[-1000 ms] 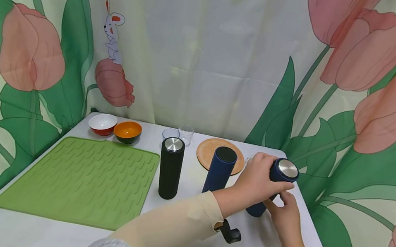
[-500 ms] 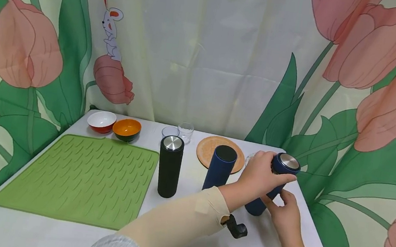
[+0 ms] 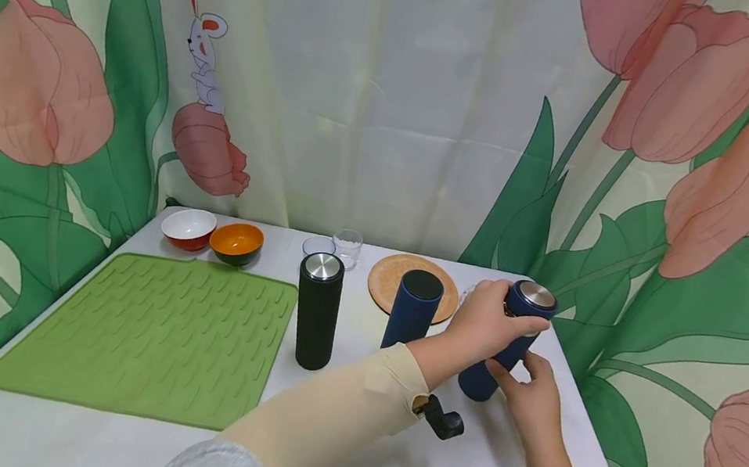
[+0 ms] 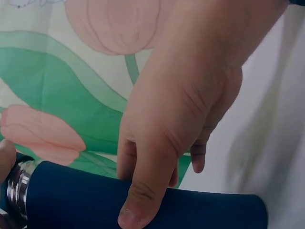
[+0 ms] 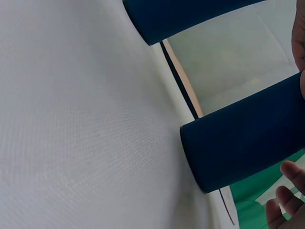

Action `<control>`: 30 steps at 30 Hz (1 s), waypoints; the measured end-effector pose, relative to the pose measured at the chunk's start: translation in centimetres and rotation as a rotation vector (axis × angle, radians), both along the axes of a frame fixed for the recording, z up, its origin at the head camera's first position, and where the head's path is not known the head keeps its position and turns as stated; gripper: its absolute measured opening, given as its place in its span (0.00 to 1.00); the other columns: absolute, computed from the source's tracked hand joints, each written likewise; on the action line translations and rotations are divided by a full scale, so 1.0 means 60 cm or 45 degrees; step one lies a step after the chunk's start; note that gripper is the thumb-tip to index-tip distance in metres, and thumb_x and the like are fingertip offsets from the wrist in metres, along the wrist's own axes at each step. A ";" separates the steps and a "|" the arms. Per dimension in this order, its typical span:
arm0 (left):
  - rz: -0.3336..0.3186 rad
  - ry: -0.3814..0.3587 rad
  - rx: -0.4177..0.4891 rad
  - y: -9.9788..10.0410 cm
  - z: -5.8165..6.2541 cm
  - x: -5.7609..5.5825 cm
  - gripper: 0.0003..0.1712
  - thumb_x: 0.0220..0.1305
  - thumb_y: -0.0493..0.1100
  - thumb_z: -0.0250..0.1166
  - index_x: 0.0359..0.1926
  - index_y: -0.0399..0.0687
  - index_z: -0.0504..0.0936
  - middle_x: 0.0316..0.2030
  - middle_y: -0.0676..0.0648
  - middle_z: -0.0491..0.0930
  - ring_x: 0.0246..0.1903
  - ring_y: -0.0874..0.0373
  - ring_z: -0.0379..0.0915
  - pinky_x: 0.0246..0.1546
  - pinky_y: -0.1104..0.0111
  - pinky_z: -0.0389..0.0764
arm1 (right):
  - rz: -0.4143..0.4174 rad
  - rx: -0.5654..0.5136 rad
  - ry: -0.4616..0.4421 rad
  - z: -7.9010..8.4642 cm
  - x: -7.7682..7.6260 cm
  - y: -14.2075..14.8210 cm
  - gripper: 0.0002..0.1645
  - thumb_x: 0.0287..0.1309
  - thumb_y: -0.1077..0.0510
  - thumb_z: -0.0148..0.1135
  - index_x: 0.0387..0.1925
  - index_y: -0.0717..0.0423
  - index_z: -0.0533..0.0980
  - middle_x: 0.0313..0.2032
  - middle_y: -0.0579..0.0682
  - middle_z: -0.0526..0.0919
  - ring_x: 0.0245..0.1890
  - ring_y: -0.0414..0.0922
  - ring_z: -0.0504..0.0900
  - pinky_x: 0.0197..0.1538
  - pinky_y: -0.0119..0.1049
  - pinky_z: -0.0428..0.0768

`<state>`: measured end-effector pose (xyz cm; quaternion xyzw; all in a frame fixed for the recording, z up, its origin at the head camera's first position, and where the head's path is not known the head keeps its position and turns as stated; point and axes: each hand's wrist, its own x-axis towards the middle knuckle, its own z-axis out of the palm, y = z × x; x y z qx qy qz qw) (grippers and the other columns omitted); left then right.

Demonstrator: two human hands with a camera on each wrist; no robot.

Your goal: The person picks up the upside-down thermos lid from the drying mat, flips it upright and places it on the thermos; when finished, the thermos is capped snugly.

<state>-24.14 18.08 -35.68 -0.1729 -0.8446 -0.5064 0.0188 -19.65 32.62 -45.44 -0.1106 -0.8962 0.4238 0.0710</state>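
At the table's right side stands a blue thermos (image 3: 479, 381), its base at the tabletop. My left hand (image 3: 477, 318) grips the top, around the blue lid (image 3: 532, 298) with its steel disc. Lower down, my right hand (image 3: 533, 400) pinches the body. In the left wrist view the right thumb (image 4: 140, 205) lies across the blue thermos (image 4: 219, 210), the other fingers partly hidden behind it. A silver band (image 4: 18, 188) shows between lid and body, beside a left fingertip. The right wrist view has the lower thermos (image 5: 243, 138) and some fingertips (image 5: 286, 200).
Another blue thermos (image 3: 412, 309) stands just left, partly behind the left arm. A black thermos (image 3: 316, 320) stands beside the green mat (image 3: 147, 338). Two bowls (image 3: 236, 243), clear glasses (image 3: 346, 247) and a round wooden board (image 3: 382, 282) lie along the back.
The lid and both hands have shifted slightly left, and the lid slightly upward. The head view itself has drifted a little. Both hands stay on the thermos.
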 end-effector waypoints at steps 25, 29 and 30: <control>-0.029 0.034 -0.120 -0.010 -0.005 -0.002 0.35 0.60 0.68 0.76 0.57 0.52 0.81 0.52 0.51 0.79 0.43 0.63 0.77 0.37 0.68 0.84 | 0.001 -0.002 0.026 0.001 0.001 0.000 0.49 0.66 0.33 0.69 0.77 0.56 0.68 0.79 0.64 0.62 0.81 0.67 0.57 0.74 0.69 0.67; 0.040 0.009 -0.072 -0.003 -0.007 0.001 0.44 0.53 0.71 0.79 0.61 0.52 0.76 0.51 0.52 0.79 0.44 0.63 0.78 0.37 0.68 0.83 | 0.008 0.015 0.026 0.002 -0.001 0.000 0.48 0.67 0.34 0.69 0.76 0.56 0.68 0.79 0.65 0.63 0.81 0.67 0.57 0.74 0.69 0.67; 0.059 0.010 -0.068 0.000 -0.009 0.002 0.47 0.51 0.72 0.80 0.62 0.52 0.75 0.51 0.53 0.79 0.44 0.64 0.78 0.37 0.69 0.82 | 0.010 0.020 0.027 0.002 0.000 0.000 0.47 0.67 0.35 0.69 0.76 0.56 0.69 0.78 0.65 0.63 0.81 0.67 0.58 0.74 0.69 0.67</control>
